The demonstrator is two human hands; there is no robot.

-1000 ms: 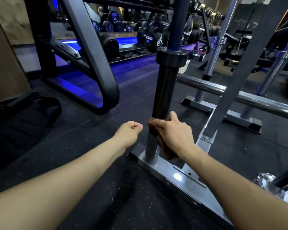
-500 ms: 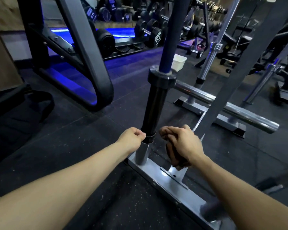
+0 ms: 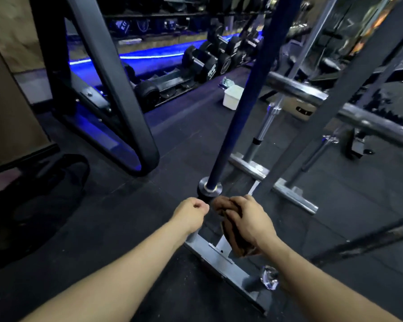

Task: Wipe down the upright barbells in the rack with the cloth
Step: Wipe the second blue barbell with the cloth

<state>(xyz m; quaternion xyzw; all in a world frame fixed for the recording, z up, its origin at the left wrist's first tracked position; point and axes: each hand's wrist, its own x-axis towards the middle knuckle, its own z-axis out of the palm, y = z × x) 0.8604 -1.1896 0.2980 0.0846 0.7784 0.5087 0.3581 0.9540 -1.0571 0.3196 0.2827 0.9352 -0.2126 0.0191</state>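
Observation:
An upright barbell with a dark blue shaft (image 3: 249, 96) stands in the grey steel rack base (image 3: 215, 255). Its collar (image 3: 209, 188) shows just above my hands, and the sleeve below it is mostly hidden between them. My right hand (image 3: 247, 223) grips a brown cloth (image 3: 234, 242) and presses it against the right side of the sleeve. My left hand (image 3: 192, 213) is curled into a fist at the sleeve's left side, with nothing visible in it. A second, chrome barbell (image 3: 264, 126) stands upright farther back in the rack.
A slanted grey rack post (image 3: 330, 112) rises to the right of the blue bar, and a horizontal chrome bar (image 3: 312, 95) crosses behind it. A white tub (image 3: 232, 98) sits on the floor beyond. A black machine frame (image 3: 116, 94) and a dark bag (image 3: 40, 194) lie left. A crumpled clear bottle (image 3: 269, 277) rests by the base.
My right hand with the cloth has moved from low on the sleeve up to just under the collar. My left fist came in against the sleeve's left side and rose with it.

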